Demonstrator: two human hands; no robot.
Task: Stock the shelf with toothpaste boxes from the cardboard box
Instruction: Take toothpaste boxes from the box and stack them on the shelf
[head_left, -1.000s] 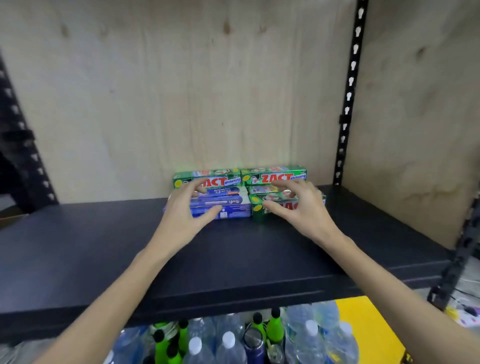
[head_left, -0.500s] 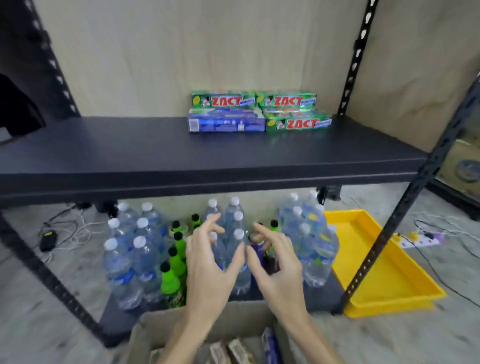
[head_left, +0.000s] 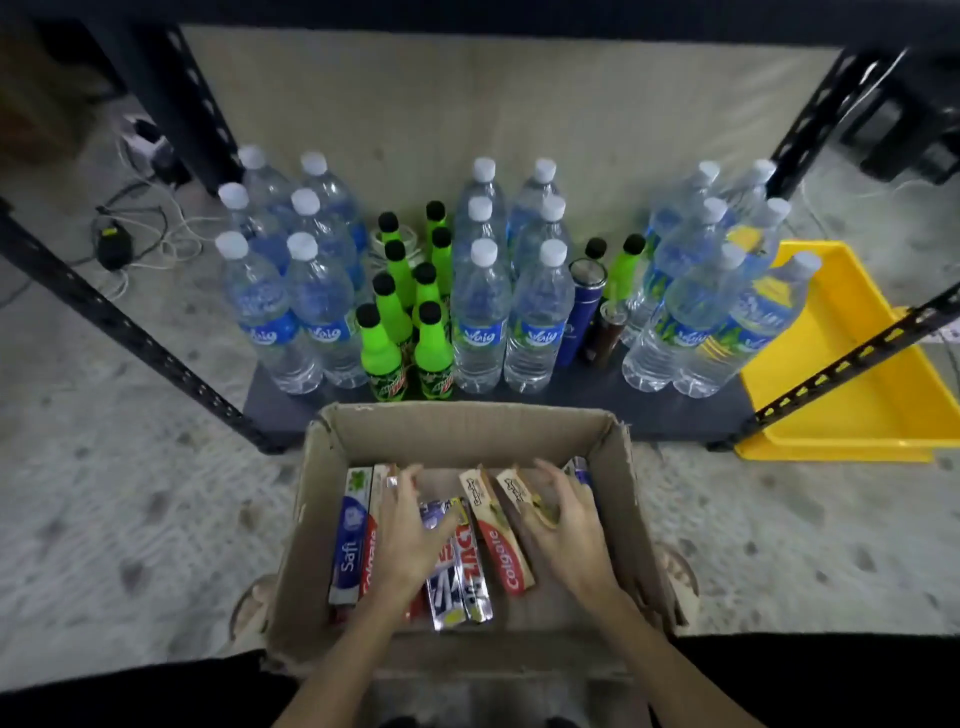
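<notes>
Both hands (head_left: 410, 540) (head_left: 563, 535) cover toothpaste boxes (head_left: 511, 540).

looks like a shop stockroom, bare concrete floor (head_left: 130, 467), black slotted metal rack (head_left: 119, 322), water bottles (head_left: 480, 317) and green sodas (head_left: 382, 353) in rows, plywood backing (head_left: 519, 114)

The cardboard box (head_left: 618, 467) is set on the floor before the bottom shelf (head_left: 670, 410); toothpaste boxes (head_left: 514, 545) are packed inside, bottles (head_left: 478, 306) ranked behind, a tray (head_left: 852, 415) placed right
</notes>
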